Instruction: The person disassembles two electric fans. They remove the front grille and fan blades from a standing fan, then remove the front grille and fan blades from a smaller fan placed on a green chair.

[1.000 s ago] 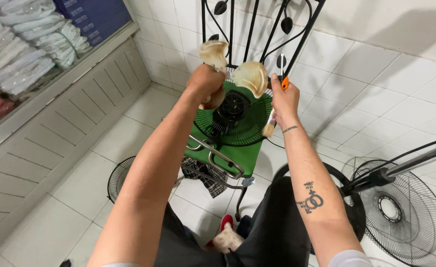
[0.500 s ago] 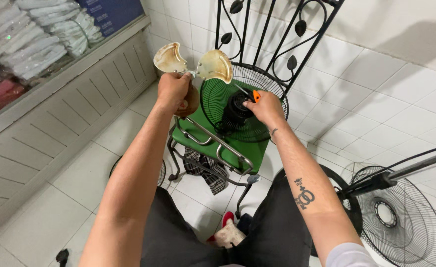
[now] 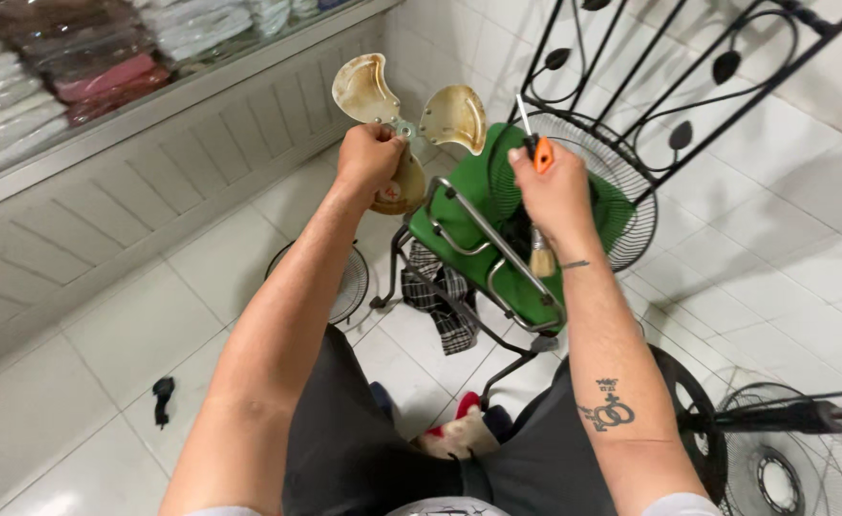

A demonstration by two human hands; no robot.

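Note:
My left hand (image 3: 367, 158) grips the hub of a dirty cream three-bladed fan blade (image 3: 411, 113) and holds it up over the left edge of a green chair (image 3: 473, 244). My right hand (image 3: 556, 191) is closed on an orange-handled screwdriver (image 3: 535, 143), shaft pointing up, together with a small paintbrush (image 3: 541, 260) whose bristles hang down below the wrist. Behind the right hand, a round wire fan guard (image 3: 621, 205) rests on the chair seat against the black iron backrest (image 3: 669, 76).
Another fan grille (image 3: 342, 287) lies on the white tiled floor by the chair leg, with a checked cloth (image 3: 443, 296) under the seat. A standing fan (image 3: 774, 449) lies at the lower right. A shelf of folded fabrics (image 3: 86, 67) runs along the left. A small black part (image 3: 162, 397) sits on the floor.
My left hand has carried the fan blade left, off the fan on the chair. My right hand lifted the screwdriver away from the fan hub.

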